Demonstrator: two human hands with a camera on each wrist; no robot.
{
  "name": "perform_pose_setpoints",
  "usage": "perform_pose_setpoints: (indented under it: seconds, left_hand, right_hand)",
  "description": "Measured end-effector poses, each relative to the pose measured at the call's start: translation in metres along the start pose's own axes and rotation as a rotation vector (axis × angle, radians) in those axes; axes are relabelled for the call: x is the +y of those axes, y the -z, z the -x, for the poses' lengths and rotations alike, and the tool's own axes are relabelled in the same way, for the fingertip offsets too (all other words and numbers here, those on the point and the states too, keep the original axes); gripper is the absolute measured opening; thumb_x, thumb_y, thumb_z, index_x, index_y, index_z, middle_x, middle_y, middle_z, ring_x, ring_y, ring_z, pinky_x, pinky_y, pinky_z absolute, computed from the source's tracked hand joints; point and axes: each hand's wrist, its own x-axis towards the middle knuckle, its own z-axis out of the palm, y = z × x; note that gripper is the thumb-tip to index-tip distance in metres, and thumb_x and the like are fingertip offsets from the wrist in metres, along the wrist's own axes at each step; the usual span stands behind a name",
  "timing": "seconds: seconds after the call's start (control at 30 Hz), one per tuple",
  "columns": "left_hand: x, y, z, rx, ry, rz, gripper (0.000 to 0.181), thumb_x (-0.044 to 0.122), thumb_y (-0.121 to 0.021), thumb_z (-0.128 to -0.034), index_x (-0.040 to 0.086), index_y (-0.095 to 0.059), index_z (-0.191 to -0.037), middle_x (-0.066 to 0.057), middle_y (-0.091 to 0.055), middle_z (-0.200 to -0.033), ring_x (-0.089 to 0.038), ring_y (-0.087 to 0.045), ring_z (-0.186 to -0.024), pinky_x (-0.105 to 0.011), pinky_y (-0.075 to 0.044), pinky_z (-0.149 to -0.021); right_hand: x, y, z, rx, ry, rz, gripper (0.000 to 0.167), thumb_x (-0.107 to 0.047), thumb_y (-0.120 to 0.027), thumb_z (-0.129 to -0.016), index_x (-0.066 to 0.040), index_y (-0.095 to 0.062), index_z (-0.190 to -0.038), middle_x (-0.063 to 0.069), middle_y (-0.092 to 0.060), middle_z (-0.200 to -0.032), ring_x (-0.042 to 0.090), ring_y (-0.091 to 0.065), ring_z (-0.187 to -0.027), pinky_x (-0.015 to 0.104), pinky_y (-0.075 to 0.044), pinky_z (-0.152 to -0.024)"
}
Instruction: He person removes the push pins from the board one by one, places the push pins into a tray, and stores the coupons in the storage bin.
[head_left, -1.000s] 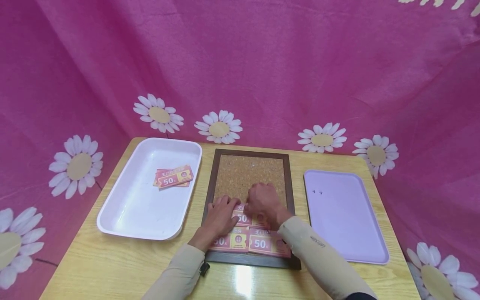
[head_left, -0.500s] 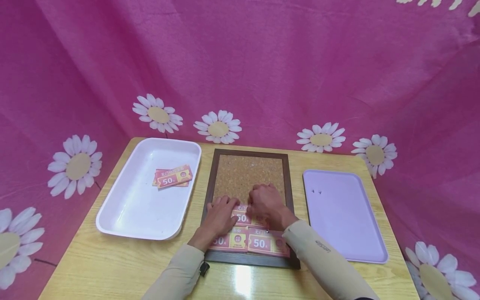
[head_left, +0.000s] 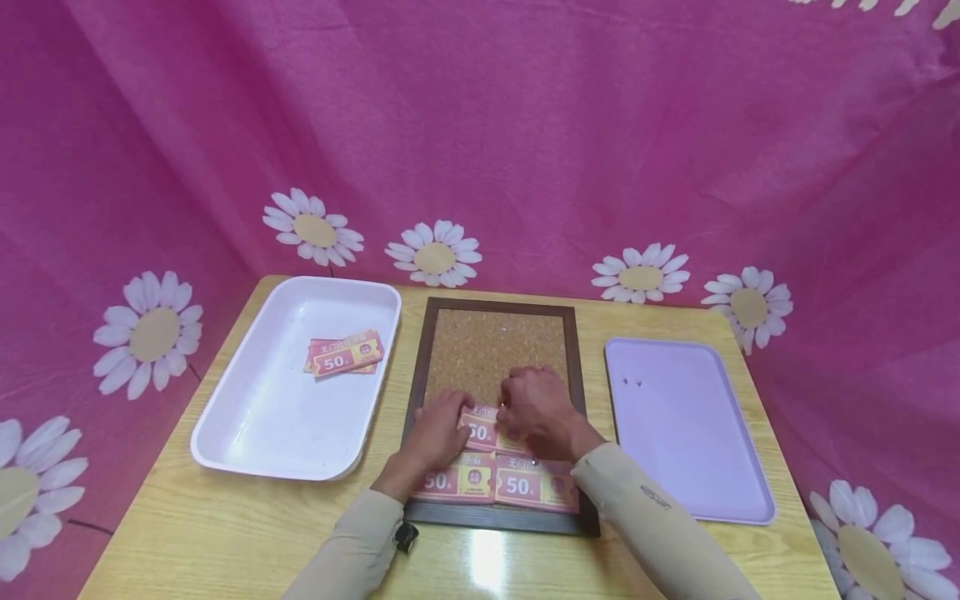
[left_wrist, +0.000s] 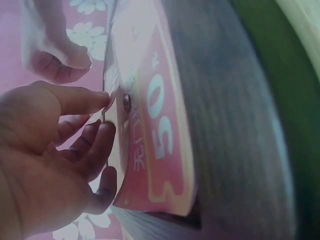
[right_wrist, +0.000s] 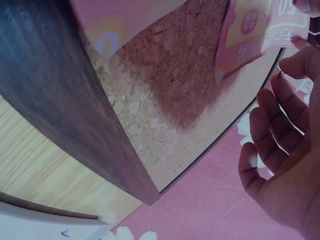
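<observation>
A red-and-yellow coupon (head_left: 478, 431) lies on a framed corkboard (head_left: 480, 346), above two others side by side, the lower-left coupon (head_left: 453, 481) and the lower-right coupon (head_left: 534, 483). My left hand (head_left: 437, 429) pinches the upper coupon's left end between thumb and index finger. Over that coupon's right part, my right hand (head_left: 542, 408) pinches a small pushpin (right_wrist: 280, 74) between thumb and index finger. Its other fingers are loosely curled in the right wrist view. A pin (head_left: 535, 461) is stuck near the top of the lower-right coupon.
On the left a white tray (head_left: 277, 417) holds a few overlapping coupons (head_left: 348, 354). At right stands a purple tray (head_left: 686, 442) with two pins (head_left: 632, 382) near its upper left. Pink flowered cloth (head_left: 525, 167) hangs behind the wooden table (head_left: 195, 533).
My left hand has shifted slightly left, and the upper coupon with it. My right hand has moved a little right, so more of its fingertips and the pushpin shows.
</observation>
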Motion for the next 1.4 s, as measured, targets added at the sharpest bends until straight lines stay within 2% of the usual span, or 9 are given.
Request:
perform_pose_setpoints:
  seconds: [0.13, 0.23, 0.37, 0.57, 0.73, 0.97, 1.1, 1.27, 1.4]
  left_hand:
    - [0.000, 0.004, 0.000, -0.009, 0.027, 0.081, 0.031, 0.014, -0.065, -0.0873, 0.017, -0.056, -0.117, -0.002, -0.057, -0.119, -0.021, -0.054, -0.113, -0.044, -0.042, -0.099]
    - [0.000, 0.007, -0.001, -0.018, 0.049, 0.129, 0.032, 0.012, -0.064, -0.0877, 0.017, -0.055, -0.118, -0.003, -0.056, -0.118, -0.020, -0.055, -0.109, -0.041, -0.046, -0.097]
    - [0.000, 0.012, -0.001, -0.019, 0.038, 0.168, 0.032, 0.010, -0.063, -0.0887, 0.014, -0.055, -0.120, -0.004, -0.056, -0.115, -0.019, -0.055, -0.105, -0.040, -0.047, -0.094]
    - [0.000, 0.023, -0.003, 0.016, 0.010, 0.217, 0.035, 0.005, -0.062, -0.0866, 0.010, -0.055, -0.120, -0.007, -0.058, -0.111, -0.023, -0.057, -0.104, -0.042, -0.047, -0.094]
    - [0.000, 0.028, -0.003, 0.045, 0.025, 0.234, 0.038, 0.004, -0.060, -0.0862, 0.011, -0.055, -0.123, -0.008, -0.058, -0.115, -0.024, -0.058, -0.106, -0.041, -0.047, -0.095]
    - [-0.001, 0.038, -0.003, 0.108, 0.001, 0.225, 0.038, 0.004, -0.062, -0.0848, 0.010, -0.056, -0.122, -0.008, -0.058, -0.112, -0.023, -0.059, -0.099, -0.041, -0.049, -0.090]
    - [-0.001, 0.044, -0.002, 0.110, 0.042, 0.259, 0.038, 0.005, -0.061, -0.0871, 0.011, -0.055, -0.124, -0.007, -0.058, -0.116, -0.025, -0.059, -0.103, -0.042, -0.049, -0.092]
    - [-0.002, 0.050, -0.001, 0.108, 0.075, 0.291, 0.039, 0.006, -0.060, -0.0894, 0.011, -0.053, -0.127, -0.006, -0.057, -0.114, -0.020, -0.060, -0.093, -0.036, -0.051, -0.081]
    - [-0.004, 0.055, -0.001, 0.137, 0.086, 0.292, 0.040, 0.005, -0.061, -0.0888, 0.011, -0.054, -0.127, -0.006, -0.057, -0.112, -0.016, -0.058, -0.087, -0.030, -0.049, -0.073]
  right_hand:
    - [0.001, 0.003, 0.002, 0.024, 0.013, -0.002, 0.011, -0.036, -0.069, -0.075, -0.026, -0.069, -0.080, -0.014, -0.056, -0.076, 0.008, -0.050, -0.067, 0.038, -0.043, -0.084]
    - [0.002, 0.005, 0.003, 0.036, 0.020, 0.002, 0.012, -0.035, -0.069, -0.074, -0.025, -0.069, -0.081, -0.013, -0.057, -0.076, 0.009, -0.050, -0.067, 0.038, -0.044, -0.084]
    - [0.001, 0.010, 0.005, 0.049, 0.024, -0.001, 0.012, -0.033, -0.068, -0.072, -0.024, -0.069, -0.080, -0.012, -0.057, -0.076, 0.010, -0.051, -0.067, 0.039, -0.046, -0.084]
    - [0.002, 0.015, 0.008, 0.080, 0.038, 0.020, 0.011, -0.035, -0.065, -0.075, -0.026, -0.068, -0.080, -0.013, -0.055, -0.075, 0.007, -0.050, -0.066, 0.035, -0.046, -0.080]
    - [0.003, 0.019, 0.011, 0.090, 0.037, 0.031, 0.012, -0.035, -0.064, -0.077, -0.025, -0.069, -0.082, -0.012, -0.058, -0.078, 0.008, -0.053, -0.070, 0.037, -0.046, -0.081]
    - [0.003, 0.025, 0.016, 0.084, -0.011, 0.003, 0.017, -0.036, -0.062, -0.081, -0.023, -0.072, -0.086, -0.010, -0.060, -0.080, 0.011, -0.054, -0.074, 0.039, -0.045, -0.088]
    - [0.004, 0.028, 0.018, 0.103, -0.007, 0.000, 0.017, -0.036, -0.064, -0.081, -0.023, -0.072, -0.086, -0.010, -0.060, -0.078, 0.011, -0.052, -0.072, 0.039, -0.045, -0.084]
    - [0.006, 0.030, 0.022, 0.117, -0.006, -0.001, 0.015, -0.037, -0.065, -0.081, -0.023, -0.070, -0.083, -0.009, -0.060, -0.079, 0.011, -0.051, -0.072, 0.039, -0.046, -0.083]
    - [0.008, 0.029, 0.026, 0.105, -0.022, 0.000, 0.013, -0.036, -0.065, -0.080, -0.024, -0.069, -0.083, -0.009, -0.060, -0.080, 0.012, -0.052, -0.073, 0.040, -0.046, -0.087]
